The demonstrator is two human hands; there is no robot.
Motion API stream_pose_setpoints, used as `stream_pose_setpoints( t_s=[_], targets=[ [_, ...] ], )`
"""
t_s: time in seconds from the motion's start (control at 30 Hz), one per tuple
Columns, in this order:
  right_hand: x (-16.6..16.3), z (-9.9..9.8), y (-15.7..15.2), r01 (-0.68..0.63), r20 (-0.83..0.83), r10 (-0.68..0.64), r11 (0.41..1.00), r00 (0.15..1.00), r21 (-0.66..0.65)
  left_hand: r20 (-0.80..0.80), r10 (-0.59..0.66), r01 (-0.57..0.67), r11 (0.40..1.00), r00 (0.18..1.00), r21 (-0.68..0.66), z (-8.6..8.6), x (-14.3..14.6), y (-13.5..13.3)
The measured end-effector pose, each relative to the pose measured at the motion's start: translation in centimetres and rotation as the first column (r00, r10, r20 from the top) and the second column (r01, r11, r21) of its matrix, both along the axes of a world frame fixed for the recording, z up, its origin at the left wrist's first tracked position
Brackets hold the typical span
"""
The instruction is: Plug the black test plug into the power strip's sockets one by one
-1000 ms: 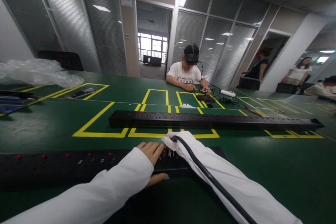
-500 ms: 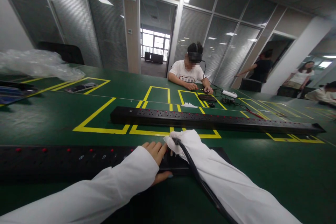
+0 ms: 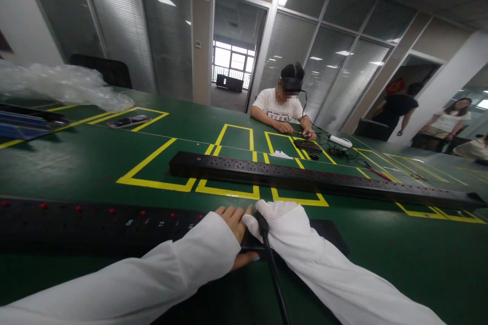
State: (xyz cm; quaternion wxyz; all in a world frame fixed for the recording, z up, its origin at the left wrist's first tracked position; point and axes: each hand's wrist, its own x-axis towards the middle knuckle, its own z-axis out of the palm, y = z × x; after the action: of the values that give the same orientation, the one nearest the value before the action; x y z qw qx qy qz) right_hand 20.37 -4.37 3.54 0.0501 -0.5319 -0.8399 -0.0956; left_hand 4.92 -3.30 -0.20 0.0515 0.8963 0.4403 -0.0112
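Clasping power strip (image 3: 95, 222) marked "13" with left hand (image 3: 235, 224), right hand's grip (image 3: 271, 214) closed around black plug (image 3: 262, 223)

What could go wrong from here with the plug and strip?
1. The left hand is on the near power strip, right beside the plug in the gloved right hand; a slip might knock or pinch it.
2. The cable runs from the plug down out of the picture, so a snag or tug could tilt the plug.
3. The plug's underside is hidden here; a crooked angle might go unnoticed.
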Motion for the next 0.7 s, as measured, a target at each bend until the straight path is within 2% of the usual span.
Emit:
stream_pose_setpoints(
  t_s=[0.27,0.43,0.57,0.7],
  targets=[
    [-1.0,-2.7,-0.9,0.079,0.073,-0.083,0.995,0.994,0.062,0.045,-0.030,0.030,1.000,0.999,0.006,0.1,-0.3,-0.1],
    [-0.5,-3.8,-1.2,0.133,0.105,-0.146,0.984,0.984,0.118,0.043,0.006,-0.006,1.000,0.999,0.004,-0.2,-0.2,-0.1],
    [0.0,-3.9,-2.0,0.129,0.131,-0.146,0.983,0.981,0.131,0.042,0.008,-0.009,1.000,0.999,0.017,-0.6,0.0,0.2],
    [0.5,-3.0,-2.7,0.061,0.126,-0.072,0.994,0.989,0.086,0.022,-0.015,0.014,0.999,1.000,0.049,-0.7,-0.1,0.1]
  ],
)
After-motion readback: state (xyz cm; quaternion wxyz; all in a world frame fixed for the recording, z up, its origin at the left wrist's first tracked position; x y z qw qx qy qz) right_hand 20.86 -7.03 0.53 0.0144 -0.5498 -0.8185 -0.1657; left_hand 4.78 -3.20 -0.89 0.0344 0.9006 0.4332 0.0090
